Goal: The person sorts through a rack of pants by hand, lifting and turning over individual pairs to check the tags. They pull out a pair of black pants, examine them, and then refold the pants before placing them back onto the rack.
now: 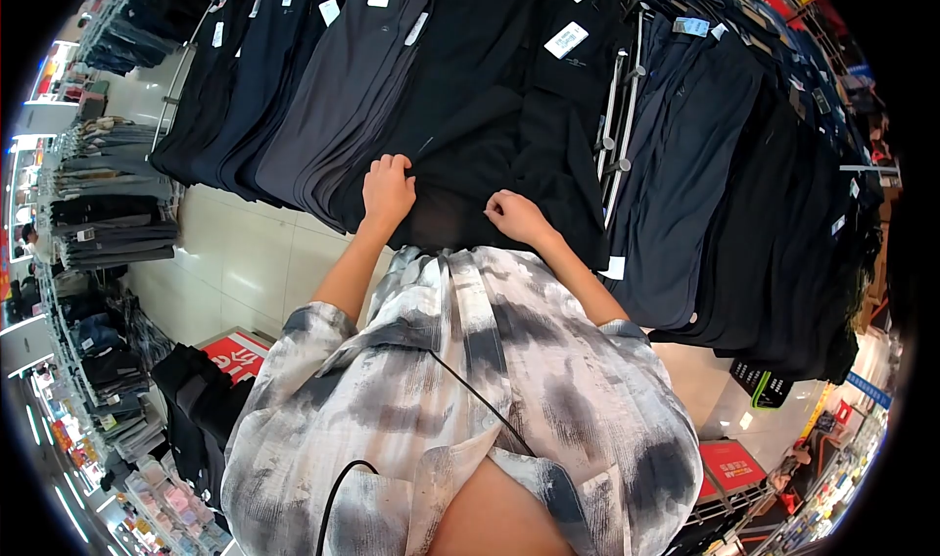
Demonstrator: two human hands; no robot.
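Observation:
Black trousers [460, 135] hang in front of me with their fabric spread and creased between my hands. My left hand [389, 189] is closed on the cloth at the left, its fingers curled over it. On the right, my right hand [517, 215] is closed too, thumb and fingers gathered on the same black fabric. Dark grey trousers [338, 106] hang in a layered row just left of my left hand. White paper tags [565, 40] lie on the black cloth above my right hand.
Navy trousers [690, 164] hang on a metal rack [615, 155] at the right. More folded trousers [113, 199] fill a rack at the left. Red signs [235, 353] stand low behind me on both sides. Pale floor tiles [245, 253] show at the left.

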